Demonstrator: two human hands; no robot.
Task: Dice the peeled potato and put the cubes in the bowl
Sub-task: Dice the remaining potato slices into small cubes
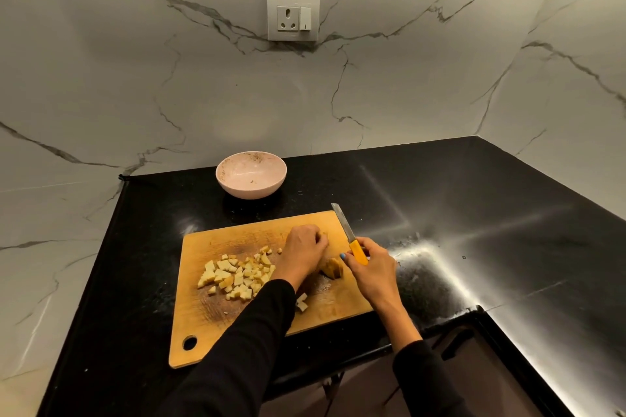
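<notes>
A wooden cutting board [210, 318] lies on the black counter. On its left half is a heap of several potato cubes [237, 276]; a couple more cubes [301, 302] lie beside my left sleeve. My left hand [305, 249] covers and grips the remaining potato piece [332, 268] at the board's right side. My right hand [371, 264] holds a yellow-handled knife [357, 251], its blade pointing away over the board's far right corner. The pink bowl [251, 174] stands behind the board with no cubes in it.
The black counter [474, 213] runs right into a corner and ends at marble walls. A wall socket [293, 16] sits above the bowl. The counter's front edge and a dark cabinet front [467, 366] lie below my right arm.
</notes>
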